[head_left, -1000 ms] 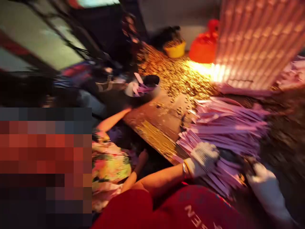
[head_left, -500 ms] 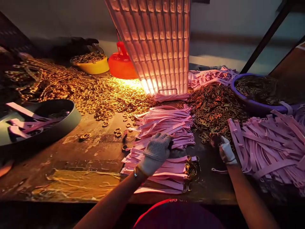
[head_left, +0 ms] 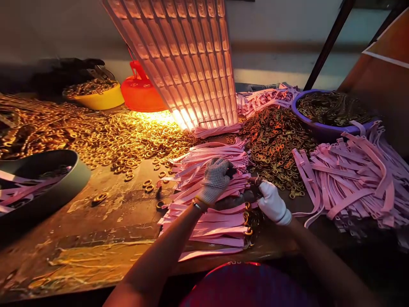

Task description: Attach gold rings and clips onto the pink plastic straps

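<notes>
My left hand (head_left: 216, 181), in a grey knitted glove with dark fingertips, is closed over the row of pink straps (head_left: 220, 153), pinching at the end of a strap. Just to its right is my right hand (head_left: 273, 202) in a white glove, bare fingertips pressed together by the strap ends. Whatever small thing those fingertips hold is too dark to make out. Nearer to me lies a second group of pink straps (head_left: 217, 221) with brass-coloured metal fittings (head_left: 248, 230) at their right ends. Behind my right hand spreads a heap of metal clasps (head_left: 275, 140).
Metal rings (head_left: 137, 132) lie heaped under a red lamp (head_left: 140, 91), beside a tall ribbed panel (head_left: 191, 64). A purple basin (head_left: 322, 125) and loose pink straps (head_left: 354, 179) are on the right. A grey-green tray (head_left: 83, 172) and a yellow tub (head_left: 102, 99) stand left.
My right hand has come left from the edge of the clasp heap to the strap ends beside my left hand. My left hand has shifted slightly up the strap row. The view has turned right.
</notes>
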### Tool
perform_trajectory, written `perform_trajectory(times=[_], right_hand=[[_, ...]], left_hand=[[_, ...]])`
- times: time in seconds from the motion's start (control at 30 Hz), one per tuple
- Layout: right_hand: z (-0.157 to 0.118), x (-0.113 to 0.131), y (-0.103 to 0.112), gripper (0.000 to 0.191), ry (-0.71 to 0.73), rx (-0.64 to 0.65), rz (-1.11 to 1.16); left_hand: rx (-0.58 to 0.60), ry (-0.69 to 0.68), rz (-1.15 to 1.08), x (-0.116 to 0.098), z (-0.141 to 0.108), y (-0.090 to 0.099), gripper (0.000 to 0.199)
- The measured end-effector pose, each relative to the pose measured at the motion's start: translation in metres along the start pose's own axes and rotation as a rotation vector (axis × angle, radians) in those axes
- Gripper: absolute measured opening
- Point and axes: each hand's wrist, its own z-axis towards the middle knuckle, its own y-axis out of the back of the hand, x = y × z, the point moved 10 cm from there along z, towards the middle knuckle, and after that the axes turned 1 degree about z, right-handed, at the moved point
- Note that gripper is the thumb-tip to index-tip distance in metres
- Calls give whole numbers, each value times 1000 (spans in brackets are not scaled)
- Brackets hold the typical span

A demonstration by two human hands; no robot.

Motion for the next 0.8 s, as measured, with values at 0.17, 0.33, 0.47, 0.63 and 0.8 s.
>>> perform_trajectory(times=[0.17,0.33,0.47,0.63,0.8], right_hand=[[4,47,-14,33,189,4,57],[-2,72,-37,25,159,137,-201],[-10,91,-46,22,215,182,-555],[-20,93,-48,18,241,152,-825],[-29,79,-50,28,131,317,-765]], left_hand=[[169,278,-642,0,-56,5,21],[165,437,-844,3,-95,13,21],[192,425,-852,4,-105,10,26],[284,260,-633,-8,-114,-3,29],[327,126,-551,-18,-122,-17,25]])
